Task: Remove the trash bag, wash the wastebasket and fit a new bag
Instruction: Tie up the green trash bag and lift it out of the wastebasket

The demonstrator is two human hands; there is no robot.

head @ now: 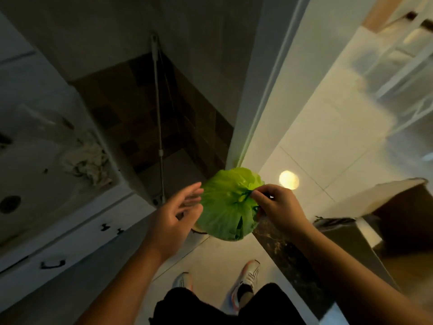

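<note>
From the head view, the right hand pinches the dark drawstring at the gathered neck of the green trash bag, which hangs above the floor in a doorway. The left hand is open, fingers loose beside the bag. The bag seems already out, mid-tying; next likely needs both hands to finish the knot. Pale floor tiles lie right, a dim tiled bathroom with a mop handle ahead, a white cabinet left.
</note>
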